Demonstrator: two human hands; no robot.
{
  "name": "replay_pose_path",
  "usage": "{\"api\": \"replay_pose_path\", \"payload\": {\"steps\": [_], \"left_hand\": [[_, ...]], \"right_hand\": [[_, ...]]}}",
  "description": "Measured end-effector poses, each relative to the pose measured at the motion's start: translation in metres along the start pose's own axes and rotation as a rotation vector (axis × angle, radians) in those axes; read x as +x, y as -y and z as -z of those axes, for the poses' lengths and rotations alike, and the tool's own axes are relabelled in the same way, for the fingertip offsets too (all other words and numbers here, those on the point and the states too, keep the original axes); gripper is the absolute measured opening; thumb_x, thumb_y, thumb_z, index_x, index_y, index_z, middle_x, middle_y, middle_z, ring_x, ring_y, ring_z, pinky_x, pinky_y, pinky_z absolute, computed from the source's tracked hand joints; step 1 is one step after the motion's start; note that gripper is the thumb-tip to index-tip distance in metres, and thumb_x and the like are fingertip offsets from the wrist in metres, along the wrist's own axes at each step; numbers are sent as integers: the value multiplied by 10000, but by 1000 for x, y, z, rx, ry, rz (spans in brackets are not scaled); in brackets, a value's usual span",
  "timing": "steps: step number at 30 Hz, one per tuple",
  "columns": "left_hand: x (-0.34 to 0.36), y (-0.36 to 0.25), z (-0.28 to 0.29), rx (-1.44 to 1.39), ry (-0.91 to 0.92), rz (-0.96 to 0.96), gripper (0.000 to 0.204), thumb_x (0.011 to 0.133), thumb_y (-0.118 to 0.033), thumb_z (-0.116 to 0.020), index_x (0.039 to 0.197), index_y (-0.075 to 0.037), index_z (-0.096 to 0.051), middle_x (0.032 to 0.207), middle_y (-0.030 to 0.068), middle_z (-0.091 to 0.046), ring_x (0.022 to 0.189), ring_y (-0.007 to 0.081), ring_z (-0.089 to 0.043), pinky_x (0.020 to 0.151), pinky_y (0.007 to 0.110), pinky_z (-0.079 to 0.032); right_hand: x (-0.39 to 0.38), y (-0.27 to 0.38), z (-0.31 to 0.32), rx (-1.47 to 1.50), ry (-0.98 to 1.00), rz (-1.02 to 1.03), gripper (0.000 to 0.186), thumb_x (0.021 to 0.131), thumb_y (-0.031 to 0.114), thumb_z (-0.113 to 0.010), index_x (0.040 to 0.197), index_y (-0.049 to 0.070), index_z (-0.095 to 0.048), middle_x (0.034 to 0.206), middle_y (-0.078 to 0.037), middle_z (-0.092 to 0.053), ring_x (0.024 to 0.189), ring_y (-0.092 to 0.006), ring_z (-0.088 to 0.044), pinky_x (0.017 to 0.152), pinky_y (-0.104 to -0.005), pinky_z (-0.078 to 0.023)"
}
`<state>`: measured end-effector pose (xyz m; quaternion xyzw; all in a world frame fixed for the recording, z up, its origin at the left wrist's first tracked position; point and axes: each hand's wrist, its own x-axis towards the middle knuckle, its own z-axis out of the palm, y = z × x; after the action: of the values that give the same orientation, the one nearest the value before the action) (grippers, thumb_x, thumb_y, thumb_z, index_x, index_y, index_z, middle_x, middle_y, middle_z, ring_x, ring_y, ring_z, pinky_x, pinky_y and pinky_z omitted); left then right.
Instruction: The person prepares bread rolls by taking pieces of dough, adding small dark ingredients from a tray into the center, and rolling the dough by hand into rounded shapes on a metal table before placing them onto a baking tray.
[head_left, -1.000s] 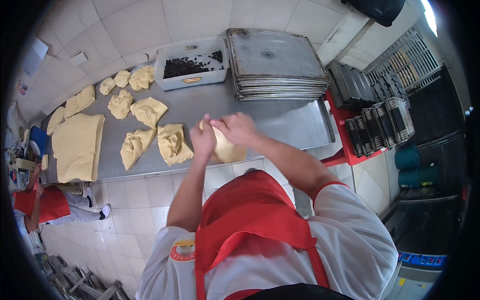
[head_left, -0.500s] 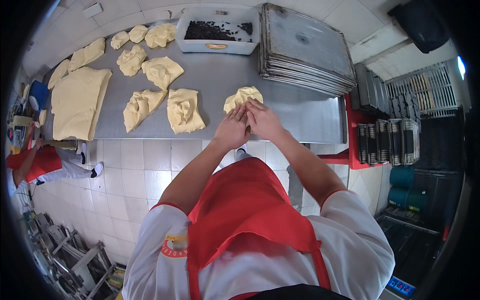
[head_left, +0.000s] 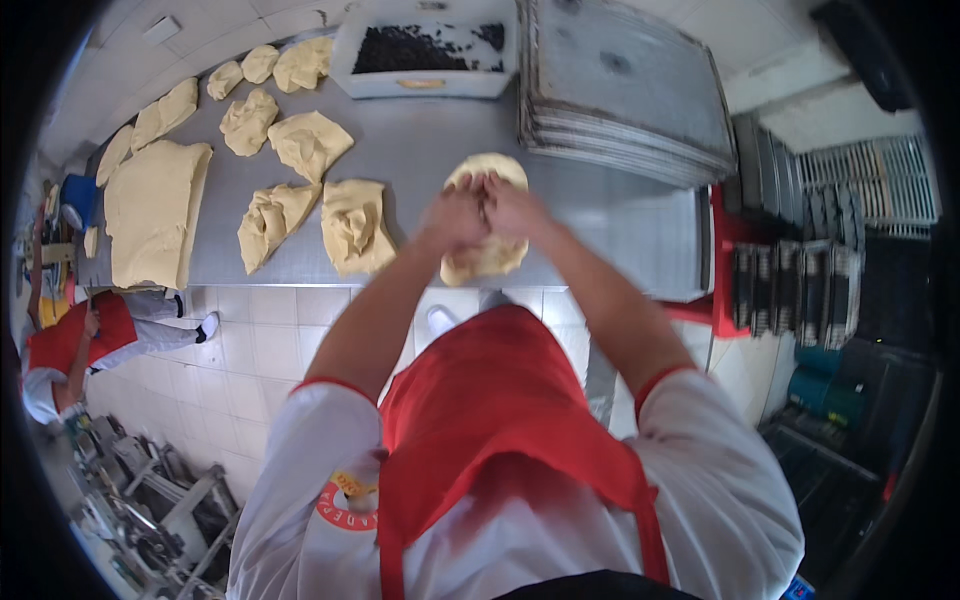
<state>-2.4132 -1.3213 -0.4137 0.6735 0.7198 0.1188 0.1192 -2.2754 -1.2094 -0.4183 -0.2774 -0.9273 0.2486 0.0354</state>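
Observation:
A pale yellow piece of dough [head_left: 492,163] lies lengthwise on the steel table, its far end beyond my fingers and its near end close to the table's front edge. My left hand [head_left: 458,214] and my right hand [head_left: 512,208] are side by side on its middle. Their fingers are curled into the dough, and the two hands touch or nearly touch. Slight blur softens the fingertips. To the left of my left hand sits a folded lump of dough [head_left: 355,225], with another lump [head_left: 272,222] beside it.
Farther left are more dough lumps [head_left: 308,142] and a large dough slab [head_left: 152,215]. A white tub [head_left: 430,84] of dark pieces stands at the back, beside stacked baking trays [head_left: 630,80]. Dark pans [head_left: 797,290] rest on a red stand [head_left: 722,262]. A co-worker [head_left: 85,335] stands far left.
The dough under my hands has gone from a compact lump to a longer piece reaching toward me. My outstretched fingers have curled. The co-worker has shifted slightly, and the whole view has tilted.

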Motion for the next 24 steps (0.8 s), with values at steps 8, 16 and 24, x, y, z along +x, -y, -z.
{"api": "replay_pose_path", "payload": {"steps": [8,16,24], "left_hand": [[-24,7,-34,-751,-257,751,390,1041,-223,-597,1319,22,-717,1141,248,-726,991,453,-687,953,490,-551],[-10,10,-76,-191,-329,197,512,985,-97,-623,1467,65,-562,1233,212,-586,1070,386,-681,892,460,-600],[-58,4,-25,-523,-255,512,448,1027,-93,-578,1461,16,-595,1181,214,-640,1085,372,-685,919,472,-583]], "right_hand": [[-16,-34,-18,131,-377,-371,399,1009,259,-609,1370,117,-702,1183,-204,-705,1001,-410,-710,846,-502,-590],[-28,4,-38,-46,-14,-89,573,1020,139,-545,1571,-6,-487,1175,-207,-663,1004,-404,-707,897,-476,-591],[-45,-18,-4,268,-61,-207,490,1009,151,-594,1496,101,-608,1035,-205,-714,1010,-391,-708,922,-487,-571]]}}
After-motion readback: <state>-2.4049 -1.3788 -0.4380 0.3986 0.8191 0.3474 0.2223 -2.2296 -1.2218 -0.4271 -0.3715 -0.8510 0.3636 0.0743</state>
